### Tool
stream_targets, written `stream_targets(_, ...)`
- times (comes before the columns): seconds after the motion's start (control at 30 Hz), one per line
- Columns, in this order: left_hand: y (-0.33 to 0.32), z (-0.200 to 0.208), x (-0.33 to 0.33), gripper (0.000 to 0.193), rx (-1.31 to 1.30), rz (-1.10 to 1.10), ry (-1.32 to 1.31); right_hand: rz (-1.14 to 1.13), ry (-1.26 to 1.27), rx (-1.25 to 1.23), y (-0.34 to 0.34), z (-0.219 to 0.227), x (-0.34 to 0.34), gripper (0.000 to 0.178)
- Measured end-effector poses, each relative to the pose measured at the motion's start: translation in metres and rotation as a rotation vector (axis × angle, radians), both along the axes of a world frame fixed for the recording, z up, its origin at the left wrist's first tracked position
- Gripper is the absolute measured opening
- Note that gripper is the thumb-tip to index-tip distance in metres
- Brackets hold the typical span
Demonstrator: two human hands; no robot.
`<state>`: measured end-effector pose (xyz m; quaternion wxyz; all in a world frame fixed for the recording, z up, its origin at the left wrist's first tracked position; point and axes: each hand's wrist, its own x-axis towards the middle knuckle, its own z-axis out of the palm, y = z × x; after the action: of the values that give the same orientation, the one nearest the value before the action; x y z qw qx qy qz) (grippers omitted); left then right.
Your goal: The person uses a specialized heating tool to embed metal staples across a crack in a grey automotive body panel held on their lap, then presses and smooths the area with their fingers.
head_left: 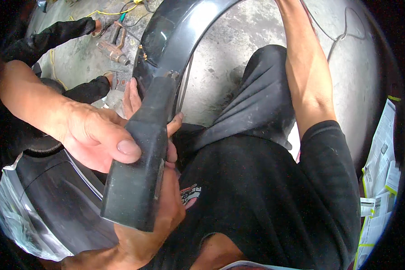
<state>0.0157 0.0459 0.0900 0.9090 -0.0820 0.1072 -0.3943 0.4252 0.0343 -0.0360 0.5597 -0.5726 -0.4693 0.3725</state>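
My left hand (170, 204) reaches up from the lower left and grips the near end of a long curved black panel (135, 184) from beneath and along its right side. This near end is matte and tapered; farther off, the panel is glossy and curves up to the right. A co-worker's hand (96, 132) comes in from the left, its thumb pressed on top of the same end. More fingers show at the panel's left edge; whose they are I cannot tell. My right arm (308, 76) stretches away past the top edge, its hand out of sight.
A worn power tool (112, 51) lies on the concrete floor (238, 36) beside the co-worker's sandalled feet (117, 80). A dark glossy car panel (60, 193) with clear plastic film is at lower left. Taped paper sheets (378, 180) hang at right; a dark cable (342, 36) runs behind.
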Motion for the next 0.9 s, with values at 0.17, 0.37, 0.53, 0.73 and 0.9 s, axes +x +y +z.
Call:
stream_targets(0.17, -0.005, -0.012, 0.007, 0.037, -0.023, -0.008, 0.007, -0.019, 0.001, -0.018, -0.004, -0.003, 0.004, 0.032)
stream_targets(0.37, -0.006, -0.010, 0.005, 0.038, -0.031, 0.002, 0.021, -0.023, 0.014, -0.032, -0.002, 0.002, -0.002, 0.032)
stream_targets(0.53, -0.008, -0.012, 0.007, 0.038, -0.042, -0.001, 0.030, -0.020, 0.023, -0.019, -0.002, -0.002, 0.000, 0.032)
stream_targets(0.73, -0.008, -0.011, 0.007, 0.039, -0.058, 0.003, 0.041, -0.001, -0.016, 0.002, -0.001, -0.004, 0.001, 0.032)
stream_targets(0.9, -0.006, -0.009, 0.006, 0.040, -0.076, 0.011, 0.050, 0.019, 0.012, 0.015, 0.000, -0.007, 0.003, 0.032)
